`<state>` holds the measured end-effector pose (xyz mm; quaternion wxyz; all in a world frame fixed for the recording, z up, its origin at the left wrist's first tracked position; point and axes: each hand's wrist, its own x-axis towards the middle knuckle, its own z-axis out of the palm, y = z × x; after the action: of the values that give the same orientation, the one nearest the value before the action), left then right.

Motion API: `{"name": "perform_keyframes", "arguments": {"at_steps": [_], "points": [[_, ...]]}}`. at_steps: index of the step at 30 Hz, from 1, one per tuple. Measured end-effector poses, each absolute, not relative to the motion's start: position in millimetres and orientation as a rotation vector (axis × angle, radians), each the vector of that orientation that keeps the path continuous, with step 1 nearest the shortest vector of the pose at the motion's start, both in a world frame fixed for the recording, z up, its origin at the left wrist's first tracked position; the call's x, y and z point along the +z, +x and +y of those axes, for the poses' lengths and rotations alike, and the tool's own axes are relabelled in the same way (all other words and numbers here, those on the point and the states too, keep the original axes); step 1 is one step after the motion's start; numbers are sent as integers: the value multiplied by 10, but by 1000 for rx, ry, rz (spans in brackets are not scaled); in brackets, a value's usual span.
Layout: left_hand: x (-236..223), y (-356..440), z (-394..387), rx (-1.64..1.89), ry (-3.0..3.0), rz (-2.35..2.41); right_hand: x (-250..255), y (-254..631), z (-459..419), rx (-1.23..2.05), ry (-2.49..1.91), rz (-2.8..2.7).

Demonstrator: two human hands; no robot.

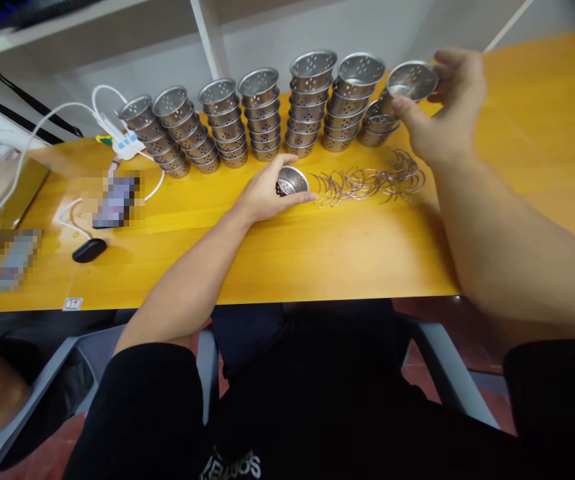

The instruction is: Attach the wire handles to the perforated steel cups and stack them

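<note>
My black sleeves point(142, 400) and the grey armrest point(450, 370) are closest to me, just before the yellow worktop point(337, 260), which has a small number label point(72, 304) on its front edge. Over to the left lies a black oval case point(90, 251). Further in, my left grip point(260, 195) is curled round a holed metal cup point(294, 180), thumb on the near side and fingers on the far side; I cannot tell whether the cup's base rests on the wood. Just right of it lies a loose heap of thin curved wires point(362, 183). Beyond the heap, my right grip point(450, 110) pinches a second cup point(414, 81) at its side, thumb in front, fingers behind, over a short stack point(377, 133); I cannot tell if they touch. Six taller stacks point(262, 120) of such cups run leftward from there, some leaning, with a white power strip point(130, 145) past their left end. Behind stands a pale shelf point(204, 40).
</note>
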<state>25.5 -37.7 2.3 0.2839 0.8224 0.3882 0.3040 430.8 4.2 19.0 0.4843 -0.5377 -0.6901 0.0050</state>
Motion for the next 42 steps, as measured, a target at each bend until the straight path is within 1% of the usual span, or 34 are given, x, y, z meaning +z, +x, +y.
{"name": "perform_keyframes", "arguments": {"at_steps": [4, 14, 18, 20, 23, 25, 26, 29, 31, 33, 38, 42], "points": [[49, 254, -387, 795, 2195, 1041, 23, 4364, 221, 31, -1495, -1516], [52, 260, -403, 794, 2221, 1045, -19, 4291, 239, 179, -1557, -1493], [73, 259, -417, 799, 2209, 1042, -98, 4337, 300, 208, -1494, -1469], [73, 255, -413, 809, 2203, 1039, -86, 4368, 286, 156, -1428, -1465], [20, 244, -363, 812, 2171, 1025, 57, 4325, 146, -84, -1227, -1494], [-43, 238, -312, 804, 2129, 1008, 211, 4172, -41, -197, -1061, -1557], [-74, 237, -288, 802, 2110, 998, 287, 4054, -155, -159, -1014, -1607], [-129, 243, -256, 818, 2094, 974, 432, 3610, -502, 182, -930, -1940], [-123, 249, -273, 821, 2102, 963, 427, 3329, -668, 403, -756, -2264], [-89, 254, -305, 810, 2106, 948, 354, 3123, -753, 494, -655, -2382], [42, 250, -369, 805, 2104, 913, 143, 2980, -741, 396, -651, -2505], [128, 260, -401, 757, 2128, 907, 122, 3047, -694, 307, -668, -2540]]}}
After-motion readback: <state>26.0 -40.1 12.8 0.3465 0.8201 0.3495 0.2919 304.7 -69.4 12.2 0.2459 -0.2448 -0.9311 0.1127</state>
